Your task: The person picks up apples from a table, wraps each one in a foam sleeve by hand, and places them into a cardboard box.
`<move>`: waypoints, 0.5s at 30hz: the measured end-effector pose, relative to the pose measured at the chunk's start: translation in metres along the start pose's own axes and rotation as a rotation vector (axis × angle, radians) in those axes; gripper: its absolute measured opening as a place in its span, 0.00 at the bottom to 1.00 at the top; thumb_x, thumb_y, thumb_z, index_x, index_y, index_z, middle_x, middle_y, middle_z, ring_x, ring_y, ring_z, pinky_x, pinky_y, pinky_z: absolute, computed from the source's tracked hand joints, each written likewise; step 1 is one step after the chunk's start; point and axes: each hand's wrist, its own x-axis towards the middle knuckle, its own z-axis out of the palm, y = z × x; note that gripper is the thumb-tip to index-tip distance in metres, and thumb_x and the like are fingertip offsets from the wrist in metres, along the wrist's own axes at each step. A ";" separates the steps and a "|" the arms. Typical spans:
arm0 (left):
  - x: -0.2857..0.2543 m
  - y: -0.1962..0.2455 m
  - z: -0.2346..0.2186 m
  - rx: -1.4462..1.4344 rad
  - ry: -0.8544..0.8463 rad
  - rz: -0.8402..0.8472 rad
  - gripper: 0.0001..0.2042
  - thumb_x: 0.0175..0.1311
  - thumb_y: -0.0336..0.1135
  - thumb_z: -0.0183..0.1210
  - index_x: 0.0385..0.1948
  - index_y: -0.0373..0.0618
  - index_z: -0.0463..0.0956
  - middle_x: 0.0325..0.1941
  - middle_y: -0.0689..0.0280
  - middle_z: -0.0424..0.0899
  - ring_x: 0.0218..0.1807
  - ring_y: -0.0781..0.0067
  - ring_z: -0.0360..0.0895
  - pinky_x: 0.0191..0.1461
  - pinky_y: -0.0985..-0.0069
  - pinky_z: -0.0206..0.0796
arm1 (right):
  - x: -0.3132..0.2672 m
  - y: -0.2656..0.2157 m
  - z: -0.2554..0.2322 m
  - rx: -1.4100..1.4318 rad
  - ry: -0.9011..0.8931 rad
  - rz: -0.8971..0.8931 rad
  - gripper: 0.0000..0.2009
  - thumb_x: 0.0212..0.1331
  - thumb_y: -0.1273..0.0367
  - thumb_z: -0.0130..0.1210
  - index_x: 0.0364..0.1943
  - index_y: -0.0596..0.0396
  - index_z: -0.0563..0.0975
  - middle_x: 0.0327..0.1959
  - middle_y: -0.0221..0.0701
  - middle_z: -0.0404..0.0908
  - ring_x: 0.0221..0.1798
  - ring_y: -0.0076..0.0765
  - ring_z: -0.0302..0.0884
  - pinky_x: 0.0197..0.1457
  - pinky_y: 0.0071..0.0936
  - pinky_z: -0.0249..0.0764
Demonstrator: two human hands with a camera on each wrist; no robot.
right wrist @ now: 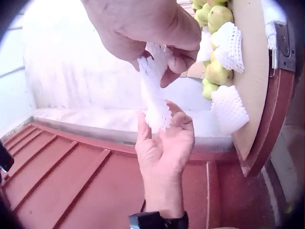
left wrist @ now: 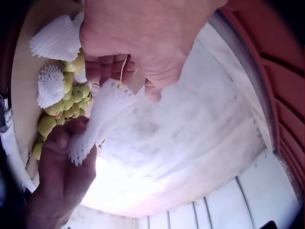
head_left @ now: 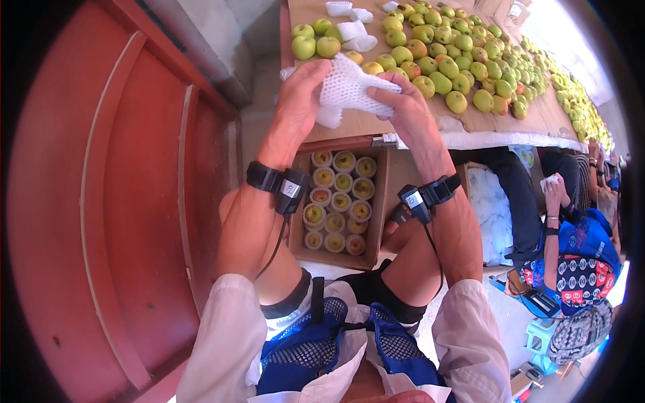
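Both hands hold a white foam net sleeve [head_left: 353, 87] in front of the table edge. My left hand [head_left: 300, 94] has its fingers and thumb at one end of it; my right hand [head_left: 411, 114] pinches the other end. In the left wrist view, the foam net [left wrist: 107, 105] stretches between the left hand [left wrist: 143, 38] above and the right hand [left wrist: 64, 171] below. The right wrist view shows the right hand [right wrist: 143, 24] gripping the upper end, with the lower end between thumb and fingers of the left hand [right wrist: 164, 148]. No fruit shows inside the sleeve.
Many green-yellow apples [head_left: 460, 64] lie on the cardboard-covered table [head_left: 470, 122], with loose foam nets [head_left: 351, 30] beside them. Between the legs stands a cardboard box [head_left: 381, 201] of netted apples [head_left: 342, 181]. A red door [head_left: 148, 201] borders the left; another person [head_left: 584, 228] sits at right.
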 end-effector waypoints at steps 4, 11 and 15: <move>-0.010 0.009 0.012 0.019 0.010 -0.161 0.19 0.74 0.39 0.60 0.61 0.40 0.73 0.58 0.64 0.80 0.60 0.69 0.76 0.63 0.65 0.69 | -0.005 -0.009 0.010 0.177 0.070 -0.045 0.13 0.62 0.72 0.64 0.49 0.52 0.75 0.42 0.27 0.82 0.42 0.21 0.78 0.39 0.22 0.69; -0.007 -0.019 0.009 -0.036 0.027 -0.086 0.19 0.72 0.32 0.60 0.63 0.40 0.71 0.60 0.63 0.80 0.61 0.66 0.76 0.65 0.62 0.70 | 0.003 0.009 0.021 -0.293 0.035 -0.176 0.15 0.58 0.68 0.66 0.45 0.61 0.78 0.42 0.30 0.82 0.43 0.27 0.78 0.50 0.28 0.74; -0.014 -0.012 0.010 0.127 0.090 -0.083 0.17 0.72 0.30 0.59 0.61 0.40 0.74 0.58 0.64 0.81 0.59 0.69 0.78 0.63 0.65 0.71 | 0.001 0.012 0.031 -0.579 0.162 -0.376 0.16 0.59 0.65 0.66 0.44 0.63 0.79 0.40 0.33 0.82 0.43 0.29 0.78 0.51 0.30 0.75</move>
